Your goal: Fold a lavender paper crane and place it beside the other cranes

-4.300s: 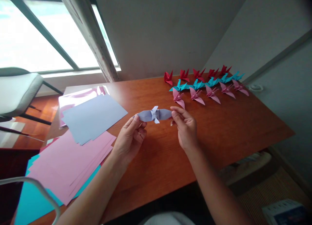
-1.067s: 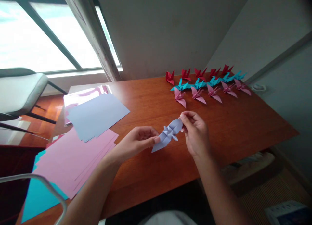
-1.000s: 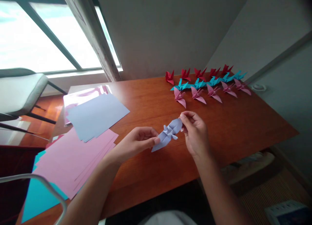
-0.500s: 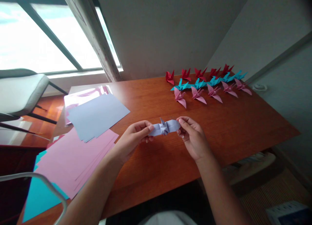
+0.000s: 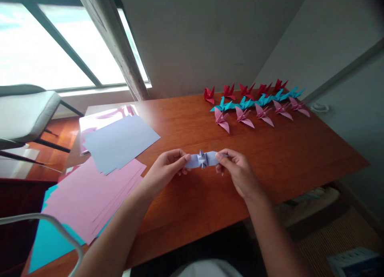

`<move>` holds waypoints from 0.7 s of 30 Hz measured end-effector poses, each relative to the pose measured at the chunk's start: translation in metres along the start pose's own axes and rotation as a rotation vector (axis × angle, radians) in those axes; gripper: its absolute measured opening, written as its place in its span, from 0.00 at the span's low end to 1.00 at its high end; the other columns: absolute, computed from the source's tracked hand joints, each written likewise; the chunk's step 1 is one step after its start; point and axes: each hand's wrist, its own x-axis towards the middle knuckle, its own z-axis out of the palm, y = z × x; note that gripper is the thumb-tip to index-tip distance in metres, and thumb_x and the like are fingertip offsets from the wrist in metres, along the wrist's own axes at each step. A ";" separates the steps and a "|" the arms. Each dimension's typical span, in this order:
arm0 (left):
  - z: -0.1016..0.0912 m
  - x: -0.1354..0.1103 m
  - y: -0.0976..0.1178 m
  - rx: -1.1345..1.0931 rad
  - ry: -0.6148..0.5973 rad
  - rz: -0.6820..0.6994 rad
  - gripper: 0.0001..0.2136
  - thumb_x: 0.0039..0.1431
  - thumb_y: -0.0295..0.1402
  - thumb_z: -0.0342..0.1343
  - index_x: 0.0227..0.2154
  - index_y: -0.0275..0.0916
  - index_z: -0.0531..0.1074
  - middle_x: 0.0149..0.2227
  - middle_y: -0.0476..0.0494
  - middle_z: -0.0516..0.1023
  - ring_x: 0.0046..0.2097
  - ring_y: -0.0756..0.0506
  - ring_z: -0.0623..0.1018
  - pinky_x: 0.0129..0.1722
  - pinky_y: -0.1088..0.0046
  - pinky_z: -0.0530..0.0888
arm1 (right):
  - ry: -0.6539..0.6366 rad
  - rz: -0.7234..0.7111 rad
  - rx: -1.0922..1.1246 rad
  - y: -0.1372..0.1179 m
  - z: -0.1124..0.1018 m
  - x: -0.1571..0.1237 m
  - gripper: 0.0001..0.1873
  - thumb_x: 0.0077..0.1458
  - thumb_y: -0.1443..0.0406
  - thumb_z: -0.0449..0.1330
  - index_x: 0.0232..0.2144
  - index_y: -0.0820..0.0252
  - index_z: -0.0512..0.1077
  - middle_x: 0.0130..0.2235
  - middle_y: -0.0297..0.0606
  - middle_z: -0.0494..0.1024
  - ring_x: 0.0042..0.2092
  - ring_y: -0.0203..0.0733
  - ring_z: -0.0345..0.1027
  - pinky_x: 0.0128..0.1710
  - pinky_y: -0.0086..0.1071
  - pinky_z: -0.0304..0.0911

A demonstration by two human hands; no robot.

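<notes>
A lavender origami crane (image 5: 203,159) is stretched between my two hands above the front half of the table, its wings spread flat to either side. My left hand (image 5: 168,165) pinches the left wing tip between thumb and fingers. On the other side, my right hand (image 5: 235,169) grips the right wing, thumb on top, its tip partly covered. The folded body with its points stands out in the middle between the hands.
Behind, on the wooden table (image 5: 180,113), stand rows of red cranes (image 5: 246,90), blue cranes (image 5: 244,104) and pink cranes (image 5: 243,117). To the left lie lavender sheets (image 5: 123,141), pink sheets (image 5: 93,197) and blue sheets (image 5: 51,245). A pale cable (image 5: 57,223) crosses the lower left.
My right hand has shifted its grip inward along the right wing, covering more of it. The crane has turned slightly, its points now more upright. My left hand stays nearly in place.
</notes>
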 end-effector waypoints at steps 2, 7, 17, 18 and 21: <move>-0.002 -0.001 0.000 -0.038 -0.053 -0.019 0.16 0.56 0.45 0.64 0.26 0.35 0.74 0.24 0.47 0.77 0.26 0.51 0.72 0.28 0.76 0.67 | 0.015 0.057 0.164 0.001 0.000 0.000 0.13 0.53 0.57 0.69 0.26 0.60 0.74 0.21 0.29 0.74 0.23 0.29 0.64 0.22 0.22 0.58; 0.000 -0.002 0.000 -0.328 -0.111 -0.083 0.16 0.54 0.42 0.67 0.24 0.34 0.73 0.23 0.48 0.75 0.23 0.54 0.69 0.24 0.80 0.63 | -0.043 0.396 0.665 0.001 0.003 0.001 0.16 0.46 0.63 0.74 0.24 0.61 0.70 0.20 0.25 0.71 0.20 0.25 0.61 0.16 0.15 0.53; 0.022 -0.002 -0.008 -0.796 0.005 0.002 0.14 0.55 0.39 0.68 0.26 0.35 0.72 0.25 0.52 0.73 0.24 0.56 0.68 0.26 0.82 0.68 | -0.041 0.395 1.037 0.000 0.029 -0.010 0.07 0.52 0.69 0.69 0.29 0.62 0.73 0.24 0.25 0.74 0.21 0.22 0.61 0.16 0.12 0.57; 0.023 -0.003 -0.008 -0.811 0.009 0.008 0.14 0.55 0.39 0.68 0.26 0.35 0.72 0.25 0.51 0.74 0.24 0.56 0.68 0.26 0.81 0.69 | -0.038 0.378 1.038 0.000 0.031 -0.011 0.07 0.52 0.69 0.69 0.30 0.62 0.73 0.24 0.25 0.74 0.21 0.22 0.61 0.16 0.12 0.56; 0.025 -0.004 -0.010 -0.831 -0.017 0.024 0.13 0.54 0.38 0.68 0.27 0.35 0.74 0.27 0.51 0.75 0.24 0.57 0.69 0.27 0.81 0.69 | -0.018 0.346 1.046 -0.001 0.034 -0.014 0.07 0.51 0.69 0.70 0.29 0.61 0.74 0.24 0.25 0.75 0.21 0.22 0.61 0.16 0.12 0.56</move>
